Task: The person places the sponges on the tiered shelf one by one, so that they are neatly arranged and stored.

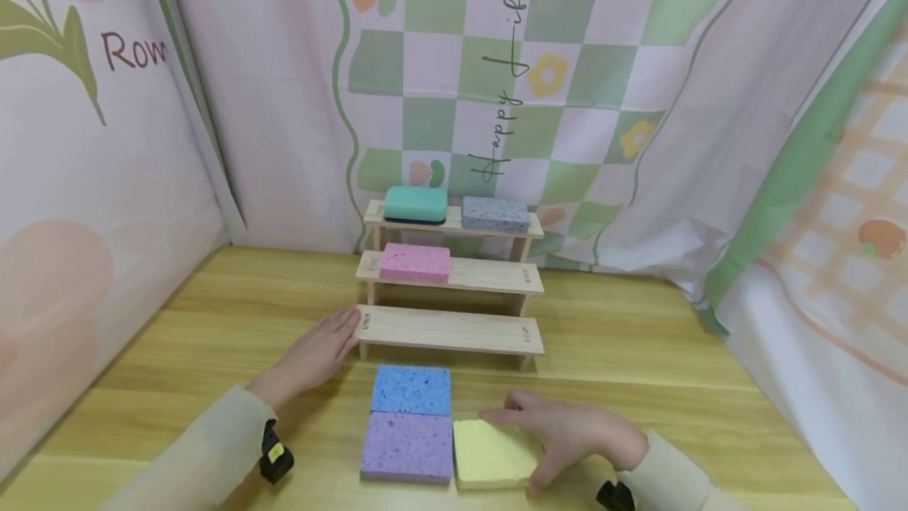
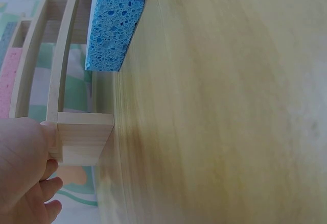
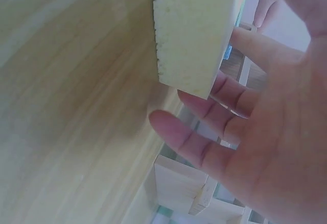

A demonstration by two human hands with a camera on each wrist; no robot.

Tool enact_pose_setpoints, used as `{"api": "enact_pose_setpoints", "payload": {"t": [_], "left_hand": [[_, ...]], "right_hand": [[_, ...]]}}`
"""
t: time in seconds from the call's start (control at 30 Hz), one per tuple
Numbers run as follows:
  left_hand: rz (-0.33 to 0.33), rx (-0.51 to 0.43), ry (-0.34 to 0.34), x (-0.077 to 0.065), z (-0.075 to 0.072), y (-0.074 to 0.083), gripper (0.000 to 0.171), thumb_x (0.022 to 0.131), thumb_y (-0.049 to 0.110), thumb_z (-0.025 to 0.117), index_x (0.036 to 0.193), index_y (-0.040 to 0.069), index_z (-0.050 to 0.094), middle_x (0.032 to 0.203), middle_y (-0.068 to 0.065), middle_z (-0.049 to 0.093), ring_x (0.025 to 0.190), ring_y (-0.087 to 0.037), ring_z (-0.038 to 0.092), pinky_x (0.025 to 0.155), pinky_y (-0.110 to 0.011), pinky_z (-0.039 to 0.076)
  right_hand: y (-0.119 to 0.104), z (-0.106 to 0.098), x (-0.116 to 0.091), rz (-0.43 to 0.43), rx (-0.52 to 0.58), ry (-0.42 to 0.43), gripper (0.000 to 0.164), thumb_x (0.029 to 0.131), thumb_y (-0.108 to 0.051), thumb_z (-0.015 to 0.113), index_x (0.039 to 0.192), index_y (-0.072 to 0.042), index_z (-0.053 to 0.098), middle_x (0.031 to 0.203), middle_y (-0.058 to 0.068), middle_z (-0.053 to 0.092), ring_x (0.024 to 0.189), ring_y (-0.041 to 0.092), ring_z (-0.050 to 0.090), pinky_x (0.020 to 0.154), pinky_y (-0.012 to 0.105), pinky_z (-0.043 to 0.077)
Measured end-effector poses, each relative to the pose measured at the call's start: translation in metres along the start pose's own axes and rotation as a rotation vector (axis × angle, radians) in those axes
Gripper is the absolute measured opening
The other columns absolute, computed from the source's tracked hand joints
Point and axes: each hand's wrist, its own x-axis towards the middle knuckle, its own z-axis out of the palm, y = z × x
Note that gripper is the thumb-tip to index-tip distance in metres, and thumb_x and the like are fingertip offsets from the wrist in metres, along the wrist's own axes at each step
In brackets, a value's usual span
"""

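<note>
My left hand (image 1: 317,355) rests at the left end of a three-tier wooden shelf (image 1: 440,328), fingertips against its lowest tier. In the left wrist view, the thumb side of that left hand (image 2: 23,157) meets the board's end. My right hand (image 1: 571,434) spans a yellow sponge (image 1: 493,456) lying on the table, index finger along its far edge and thumb at its near right corner. The right wrist view shows the fingers spread around the end of the yellow sponge (image 3: 191,35). Left of it lie a purple sponge (image 1: 407,446) and a blue sponge (image 1: 411,390), edge to edge.
On the top tier sit a teal sponge (image 1: 415,204) and a grey-blue sponge (image 1: 495,214). A pink sponge (image 1: 414,263) lies on the left of the middle tier. Printed curtains (image 1: 284,101) enclose the wooden table (image 1: 638,337) at the back and sides.
</note>
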Motion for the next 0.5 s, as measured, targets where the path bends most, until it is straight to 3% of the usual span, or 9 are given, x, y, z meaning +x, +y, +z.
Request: {"api": "enact_pose_setpoints", "payload": {"t": [0.33, 0.5], "left_hand": [[-0.005, -0.002, -0.006, 0.0001, 0.0008, -0.0006, 0.049, 0.1, 0.018, 0.038, 0.138, -0.011, 0.028, 0.142, -0.027, 0.028, 0.13, -0.04, 0.027, 0.106, -0.051, 0.022], [0.003, -0.002, 0.002, 0.0001, 0.0008, -0.0001, 0.049, 0.1, 0.018, 0.038, 0.138, -0.011, 0.029, 0.142, -0.027, 0.029, 0.129, -0.04, 0.028, 0.105, -0.052, 0.023]], "right_hand": [[-0.0009, 0.0, 0.0, -0.027, -0.003, 0.043, 0.087, 0.066, -0.029, 0.079, 0.14, -0.008, 0.039, 0.103, -0.007, 0.04, 0.088, 0.002, 0.039, 0.073, 0.017, 0.042], [-0.0017, -0.0017, -0.0013, 0.006, 0.013, 0.04, 0.084, 0.066, -0.024, 0.078, 0.139, -0.011, 0.04, 0.105, -0.007, 0.042, 0.089, 0.003, 0.042, 0.074, 0.021, 0.045]]}}
